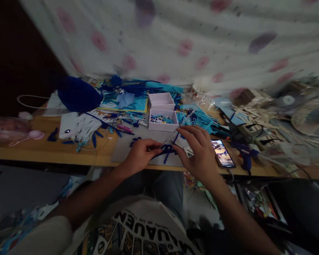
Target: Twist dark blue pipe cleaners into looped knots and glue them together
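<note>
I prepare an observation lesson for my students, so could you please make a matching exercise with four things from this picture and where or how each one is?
Things
1. dark blue looped piece
2. white box
3. phone
4. curtain

Places and states
A. behind the table, pale with pink and purple blotches
B. between the left hand and the right hand
C. lying with its screen lit
D. lid open, with small mixed-colour pieces inside

Right pairs: 1-B, 2-D, 3-C, 4-A
</note>
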`<action>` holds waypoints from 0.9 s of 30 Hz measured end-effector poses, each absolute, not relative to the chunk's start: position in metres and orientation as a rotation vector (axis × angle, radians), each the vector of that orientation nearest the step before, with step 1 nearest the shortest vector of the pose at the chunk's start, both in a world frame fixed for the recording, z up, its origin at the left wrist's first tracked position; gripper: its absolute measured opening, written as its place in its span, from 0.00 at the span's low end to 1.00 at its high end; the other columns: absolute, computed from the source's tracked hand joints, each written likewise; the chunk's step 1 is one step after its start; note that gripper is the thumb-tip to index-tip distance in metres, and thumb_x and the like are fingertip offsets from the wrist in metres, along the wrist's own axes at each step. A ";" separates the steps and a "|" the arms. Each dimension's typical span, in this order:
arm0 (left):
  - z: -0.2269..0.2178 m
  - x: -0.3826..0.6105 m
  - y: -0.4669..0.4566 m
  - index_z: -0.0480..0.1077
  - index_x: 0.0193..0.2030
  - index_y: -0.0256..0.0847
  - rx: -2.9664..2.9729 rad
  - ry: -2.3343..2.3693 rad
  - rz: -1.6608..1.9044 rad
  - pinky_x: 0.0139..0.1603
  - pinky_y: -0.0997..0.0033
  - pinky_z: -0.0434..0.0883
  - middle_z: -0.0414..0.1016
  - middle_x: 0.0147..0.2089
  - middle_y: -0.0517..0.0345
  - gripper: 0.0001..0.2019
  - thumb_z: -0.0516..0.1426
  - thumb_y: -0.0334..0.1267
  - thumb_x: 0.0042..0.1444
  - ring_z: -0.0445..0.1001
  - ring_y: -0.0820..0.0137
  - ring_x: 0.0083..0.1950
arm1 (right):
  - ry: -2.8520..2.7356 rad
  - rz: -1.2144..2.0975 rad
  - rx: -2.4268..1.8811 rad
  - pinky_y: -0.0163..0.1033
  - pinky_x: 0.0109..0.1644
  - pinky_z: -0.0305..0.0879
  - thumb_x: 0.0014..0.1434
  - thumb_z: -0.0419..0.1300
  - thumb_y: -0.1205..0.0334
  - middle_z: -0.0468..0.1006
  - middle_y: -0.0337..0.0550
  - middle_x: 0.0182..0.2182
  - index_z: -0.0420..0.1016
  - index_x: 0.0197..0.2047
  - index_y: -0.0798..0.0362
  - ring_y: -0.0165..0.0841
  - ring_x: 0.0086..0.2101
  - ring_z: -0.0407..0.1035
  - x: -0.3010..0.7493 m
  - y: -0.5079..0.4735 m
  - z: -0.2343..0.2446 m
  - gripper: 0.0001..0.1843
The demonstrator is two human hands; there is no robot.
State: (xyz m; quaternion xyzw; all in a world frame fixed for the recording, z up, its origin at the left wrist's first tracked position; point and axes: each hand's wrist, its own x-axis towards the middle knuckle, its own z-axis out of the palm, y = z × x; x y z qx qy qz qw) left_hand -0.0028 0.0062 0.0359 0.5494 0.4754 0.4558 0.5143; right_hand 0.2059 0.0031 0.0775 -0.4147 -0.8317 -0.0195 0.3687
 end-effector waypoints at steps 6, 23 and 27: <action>0.037 -0.006 0.013 0.83 0.31 0.44 1.445 1.084 0.971 0.40 0.66 0.75 0.85 0.32 0.56 0.04 0.68 0.39 0.48 0.80 0.62 0.34 | -2.475 -0.092 -0.925 0.66 0.72 0.45 0.65 0.63 0.61 0.78 0.40 0.55 0.81 0.46 0.39 0.47 0.61 0.64 0.213 0.031 0.101 0.08; 0.051 -0.019 0.017 0.81 0.31 0.41 1.388 0.989 0.901 0.39 0.68 0.73 0.82 0.32 0.54 0.06 0.69 0.39 0.47 0.78 0.65 0.35 | -2.065 1.175 -1.133 0.33 0.23 0.51 0.56 0.69 0.54 0.76 0.37 0.19 0.87 0.29 0.52 0.27 0.20 0.60 0.211 0.041 0.101 0.11; 0.050 -0.016 0.012 0.80 0.32 0.40 1.339 1.032 0.951 0.39 0.69 0.73 0.81 0.32 0.56 0.08 0.69 0.41 0.48 0.77 0.66 0.35 | -1.935 1.205 -1.197 0.33 0.21 0.48 0.56 0.68 0.49 0.71 0.36 0.15 0.87 0.29 0.54 0.25 0.18 0.56 0.210 0.034 0.099 0.16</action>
